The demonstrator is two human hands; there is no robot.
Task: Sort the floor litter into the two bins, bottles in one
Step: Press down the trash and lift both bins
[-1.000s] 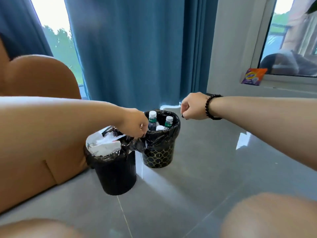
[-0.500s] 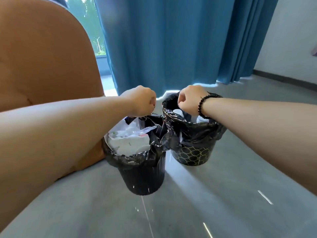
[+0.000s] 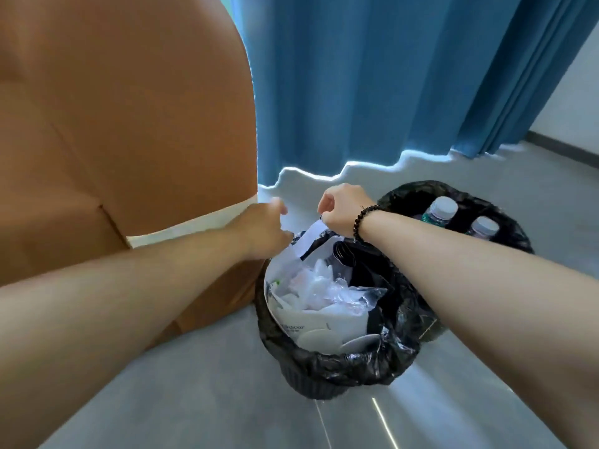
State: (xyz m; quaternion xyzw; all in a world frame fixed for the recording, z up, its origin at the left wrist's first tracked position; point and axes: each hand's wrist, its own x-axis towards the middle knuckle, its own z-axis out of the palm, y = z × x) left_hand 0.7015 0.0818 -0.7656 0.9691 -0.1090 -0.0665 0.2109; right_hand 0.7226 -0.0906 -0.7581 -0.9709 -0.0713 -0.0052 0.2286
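Glossy grey floor (image 3: pixel 227 400), blue curtain (image 3: pixel 372 85), tan armchair (image 3: pixel 123 124), two lined bins, near bin (image 3: pixel 324 380) of wrappers, far bin (image 3: pixel 505 218) with two bottles, right hand (image 3: pixel 343 209) pinching a paper strip (image 3: pixel 308 241), left hand (image 3: pixel 262 230) grip unclear

floor (image 3: pixel 201 400): grey, glossy; 2 bins (image 3: pixel 311 380) touching | sofa (image 3: pixel 113 157) adj.

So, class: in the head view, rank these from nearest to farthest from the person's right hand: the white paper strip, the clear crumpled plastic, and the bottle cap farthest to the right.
1. White paper strip: pinched in the right hand, over the near bin's far rim.
2. Clear crumpled plastic: lower down, inside the near bin.
3. Rightmost bottle cap: in the far bin, to the right.
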